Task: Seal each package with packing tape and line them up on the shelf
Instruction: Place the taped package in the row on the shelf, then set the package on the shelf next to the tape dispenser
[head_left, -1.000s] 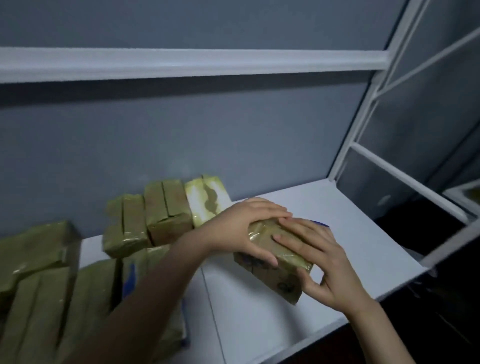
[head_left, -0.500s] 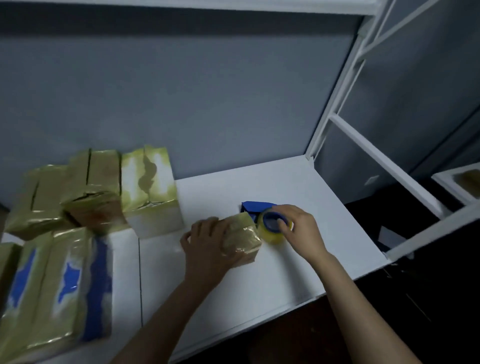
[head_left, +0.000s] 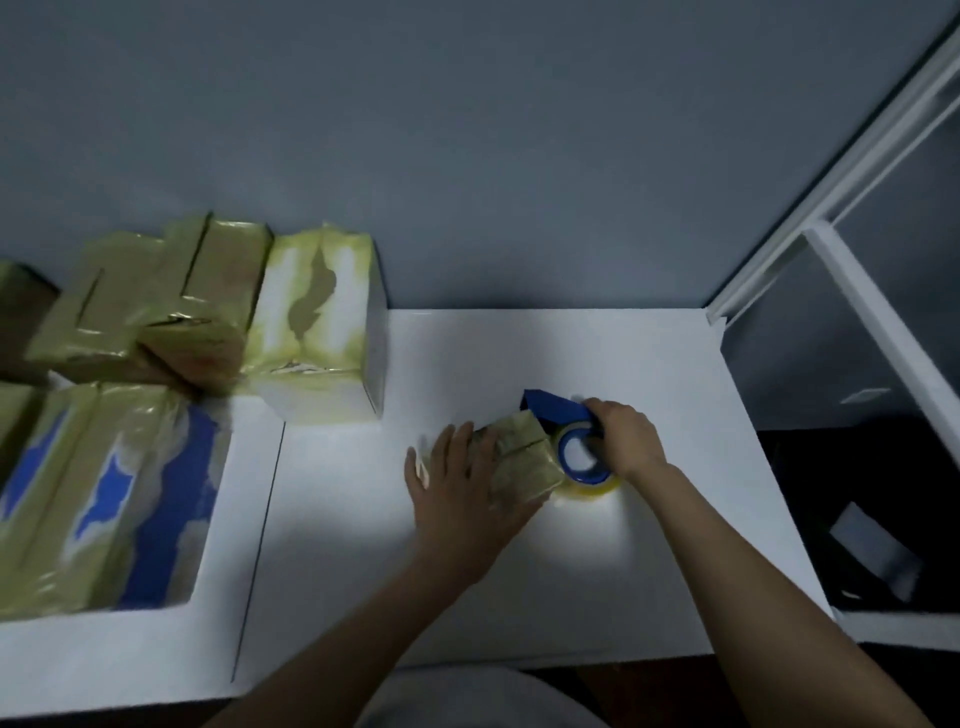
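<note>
A small package (head_left: 524, 460) wrapped in yellowish tape lies on the white shelf board (head_left: 467, 571). My left hand (head_left: 462, 488) lies flat on its left part, fingers spread, holding it down. Right beside the package sits a blue tape dispenser (head_left: 558, 408) with a roll of clear packing tape (head_left: 587, 467). My right hand (head_left: 626, 439) grips the dispenser from above, fingers curled round it. Several taped packages (head_left: 311, 322) stand in a row against the grey wall at the left.
More taped packages with blue print (head_left: 109, 499) lie at the front left. A white metal upright and crossbar (head_left: 852, 270) close the shelf's right side. The board's front edge is near my arms. Dark floor shows at the right.
A second ago both hands held the package above the board. It now lies on the shelf under my left hand, and my right hand has taken hold of the tape dispenser.
</note>
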